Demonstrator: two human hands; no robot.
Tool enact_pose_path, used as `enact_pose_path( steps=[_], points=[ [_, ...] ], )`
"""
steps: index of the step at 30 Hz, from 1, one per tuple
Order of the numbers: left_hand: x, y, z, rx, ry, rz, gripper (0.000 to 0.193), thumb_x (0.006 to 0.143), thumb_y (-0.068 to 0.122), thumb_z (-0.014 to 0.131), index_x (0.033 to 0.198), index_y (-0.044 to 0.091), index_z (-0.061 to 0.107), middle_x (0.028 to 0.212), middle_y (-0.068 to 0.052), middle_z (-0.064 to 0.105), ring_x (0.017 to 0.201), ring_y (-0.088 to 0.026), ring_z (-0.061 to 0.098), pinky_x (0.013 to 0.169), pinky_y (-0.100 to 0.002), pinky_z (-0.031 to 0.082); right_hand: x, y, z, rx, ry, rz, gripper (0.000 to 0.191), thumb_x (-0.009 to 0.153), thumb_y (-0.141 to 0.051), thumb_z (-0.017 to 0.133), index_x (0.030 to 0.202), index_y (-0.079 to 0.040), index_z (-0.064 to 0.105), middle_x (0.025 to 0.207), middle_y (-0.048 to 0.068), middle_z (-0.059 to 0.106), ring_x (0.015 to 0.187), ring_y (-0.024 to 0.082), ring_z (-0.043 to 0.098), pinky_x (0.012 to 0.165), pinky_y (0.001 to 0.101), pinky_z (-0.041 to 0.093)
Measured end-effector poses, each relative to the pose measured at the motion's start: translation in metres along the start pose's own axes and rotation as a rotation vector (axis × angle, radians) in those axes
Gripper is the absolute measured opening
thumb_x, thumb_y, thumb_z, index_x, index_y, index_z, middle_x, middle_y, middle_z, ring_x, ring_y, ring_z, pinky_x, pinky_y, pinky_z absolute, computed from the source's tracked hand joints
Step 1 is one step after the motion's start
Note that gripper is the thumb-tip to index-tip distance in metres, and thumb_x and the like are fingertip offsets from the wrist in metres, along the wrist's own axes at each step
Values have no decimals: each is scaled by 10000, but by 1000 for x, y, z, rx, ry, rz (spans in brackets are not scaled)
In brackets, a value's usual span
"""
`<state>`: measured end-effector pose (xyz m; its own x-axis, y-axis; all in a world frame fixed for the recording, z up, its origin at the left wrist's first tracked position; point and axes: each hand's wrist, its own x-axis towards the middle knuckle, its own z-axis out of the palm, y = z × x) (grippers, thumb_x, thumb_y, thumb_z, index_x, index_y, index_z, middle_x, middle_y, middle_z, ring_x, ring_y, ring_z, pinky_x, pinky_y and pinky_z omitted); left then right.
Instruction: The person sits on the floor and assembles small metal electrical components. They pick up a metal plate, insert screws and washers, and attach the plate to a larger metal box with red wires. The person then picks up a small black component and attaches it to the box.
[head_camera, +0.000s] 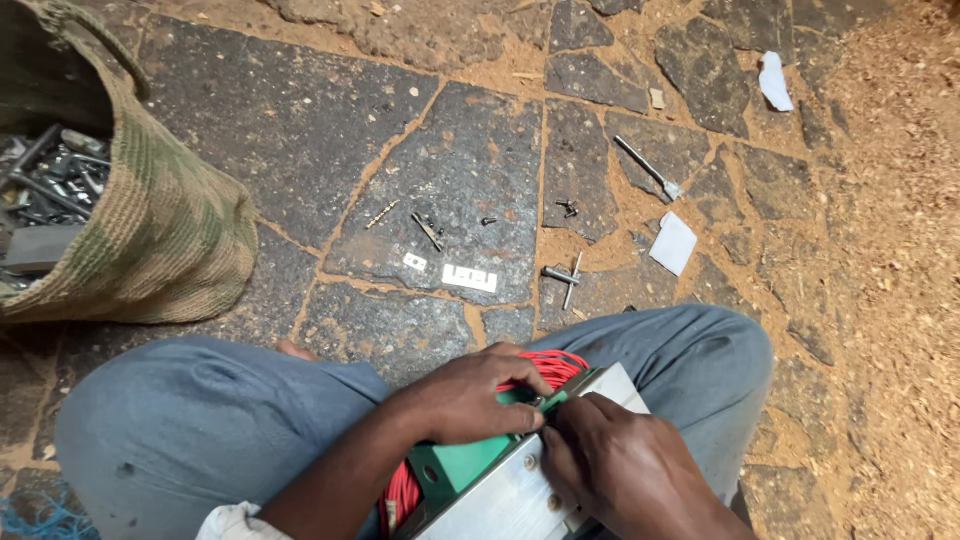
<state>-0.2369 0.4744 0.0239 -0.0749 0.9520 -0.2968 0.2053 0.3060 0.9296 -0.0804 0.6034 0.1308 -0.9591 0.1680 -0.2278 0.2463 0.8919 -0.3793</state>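
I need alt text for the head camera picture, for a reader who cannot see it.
A seated person's left hand and right hand grip a green part on a metal plate with red wire in the lap. Screws and a drill bit lie on the stone floor, near a woven bag of tools.

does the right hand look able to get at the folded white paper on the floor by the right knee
Probably yes: the right hand rests on the green and metal piece in the lap, and the white paper lies on open stone floor just past the right knee, nothing covering it.
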Motion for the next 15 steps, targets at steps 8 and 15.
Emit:
enact_pose_path(
  steps=[8,15],
  points=[
    [0,2,0,-5,18,5,493,805,461,721,1219,195,715,1359,-97,568,1270,-267,578,1057,-390,454,2,-3,-4,15,-21,38,245,807,-218,724,992,-66,670,763,185,712,648,398,701,533,479,570],
    [-2,0,1,-6,21,4,485,796,446,740,1214,201,715,1379,-105,551,1262,-278,581,1051,-393,452,1,1,2,-100,-110,119,193,866,-273,712,956,-108,669,728,157,701,654,361,714,594,476,582]
  ],
)
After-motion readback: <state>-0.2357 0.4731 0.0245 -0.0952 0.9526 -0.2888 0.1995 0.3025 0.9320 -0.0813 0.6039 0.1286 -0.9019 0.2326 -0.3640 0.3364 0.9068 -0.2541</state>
